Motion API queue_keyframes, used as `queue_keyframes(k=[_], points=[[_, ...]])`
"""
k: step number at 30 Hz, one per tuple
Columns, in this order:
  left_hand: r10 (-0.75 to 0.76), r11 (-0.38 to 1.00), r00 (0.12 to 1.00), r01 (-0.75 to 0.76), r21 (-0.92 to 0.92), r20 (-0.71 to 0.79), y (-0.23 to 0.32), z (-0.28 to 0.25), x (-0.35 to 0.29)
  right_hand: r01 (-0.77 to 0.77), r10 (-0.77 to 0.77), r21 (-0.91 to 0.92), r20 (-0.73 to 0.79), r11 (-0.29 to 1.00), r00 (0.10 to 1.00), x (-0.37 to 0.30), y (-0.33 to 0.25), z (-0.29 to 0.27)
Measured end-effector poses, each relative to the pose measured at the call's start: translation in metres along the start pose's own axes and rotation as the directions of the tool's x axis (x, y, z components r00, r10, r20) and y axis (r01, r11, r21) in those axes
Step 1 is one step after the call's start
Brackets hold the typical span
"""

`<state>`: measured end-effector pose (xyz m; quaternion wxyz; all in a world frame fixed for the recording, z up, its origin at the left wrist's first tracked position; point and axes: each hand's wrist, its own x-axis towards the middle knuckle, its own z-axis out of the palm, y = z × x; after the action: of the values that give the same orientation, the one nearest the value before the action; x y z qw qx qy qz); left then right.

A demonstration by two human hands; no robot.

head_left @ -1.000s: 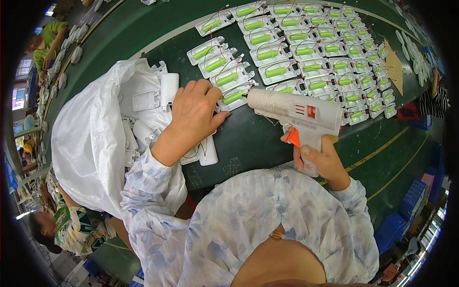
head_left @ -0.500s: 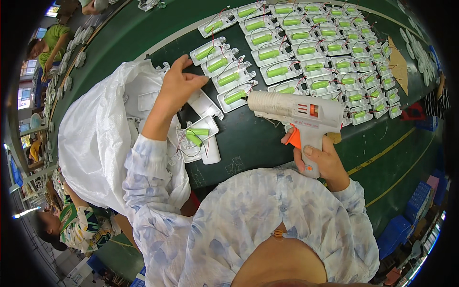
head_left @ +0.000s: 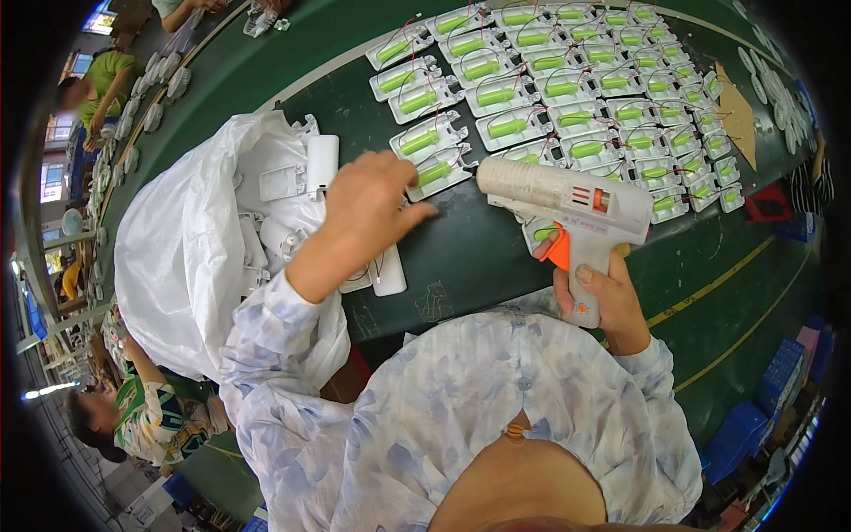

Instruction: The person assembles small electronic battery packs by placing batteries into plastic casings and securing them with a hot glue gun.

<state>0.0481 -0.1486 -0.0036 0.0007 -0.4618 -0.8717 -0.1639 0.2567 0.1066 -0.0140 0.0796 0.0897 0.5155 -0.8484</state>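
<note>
The glue gun (head_left: 572, 199) is held firmly in the right hand (head_left: 605, 291), its nozzle pointed left, just beside the nearest of the white housings (head_left: 442, 171); whether the orange trigger (head_left: 558, 249) is squeezed cannot be told. The left hand (head_left: 372, 208) is held with fingers bent and thumb spread; its palm is hidden, so whether anything is grasped cannot be told. Farther out, many housings are laid in rows on the green table (head_left: 465, 244), with green cells and wires seated in them; that part is judged largely done, though glue cannot be made out. Loose white casings (head_left: 282, 182) in the white sack (head_left: 173, 257) are presumably left to be handled. Compared with half a second ago, two housings in the short column are shifted farther back, leaving a gap, and the left hand is lowered.
</note>
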Motion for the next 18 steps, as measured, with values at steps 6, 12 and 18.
queue_keyframes(k=[6, 12, 18], points=[[-0.059, 0.982, 0.995, 0.073, 0.175, -0.086, -0.001, 0.024, -0.004, 0.017, -0.014, 0.055, -0.040, 0.998, 0.999, -0.004, 0.000, 0.002], [-0.125, 0.983, 0.981, 0.143, 0.114, -0.151, -0.011, 0.029, 0.008, 0.029, -0.026, 0.051, -0.053, 0.998, 0.998, -0.006, 0.000, -0.002], [-0.137, 0.980, 0.983, 0.152, 0.131, -0.120, -0.014, 0.029, 0.017, 0.017, -0.014, 0.028, -0.105, 0.999, 0.994, -0.004, 0.002, -0.001]])
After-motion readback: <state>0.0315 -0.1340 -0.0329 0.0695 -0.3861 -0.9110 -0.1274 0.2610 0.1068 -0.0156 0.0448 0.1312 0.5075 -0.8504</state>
